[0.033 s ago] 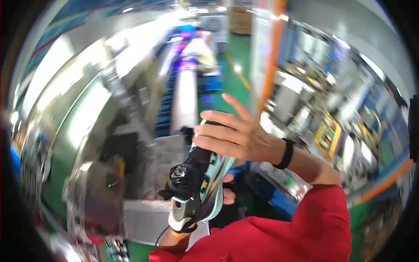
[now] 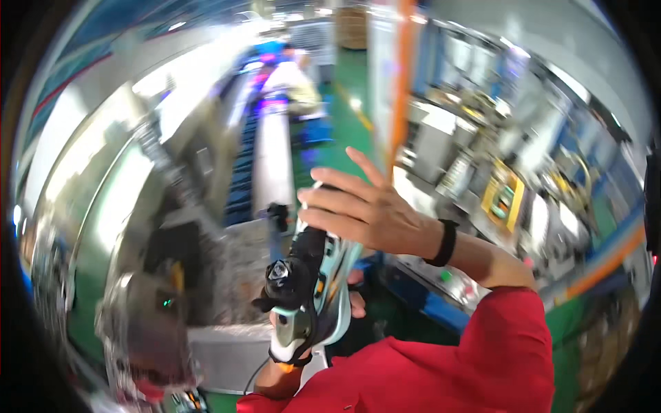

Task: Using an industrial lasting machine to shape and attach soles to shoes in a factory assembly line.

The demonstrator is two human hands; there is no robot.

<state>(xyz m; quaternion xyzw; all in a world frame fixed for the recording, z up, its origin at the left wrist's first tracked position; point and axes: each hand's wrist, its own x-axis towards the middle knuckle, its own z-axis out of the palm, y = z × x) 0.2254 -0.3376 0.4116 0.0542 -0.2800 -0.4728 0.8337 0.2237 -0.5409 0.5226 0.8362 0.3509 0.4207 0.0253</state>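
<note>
Hands grip shoe w/ conveyor, blurred machines behind.

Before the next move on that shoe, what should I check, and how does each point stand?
1. Right hand on the shoe: ok, its fingers rest over the top end.
2. Left hand supporting from behind: cannot tell, mostly hidden.
3. Black dial fitting on the shoe in view: ok.
4. Sharp view: not ok, surroundings are blurred.
5. Machine beside the shoe apart from it: cannot tell.
</note>
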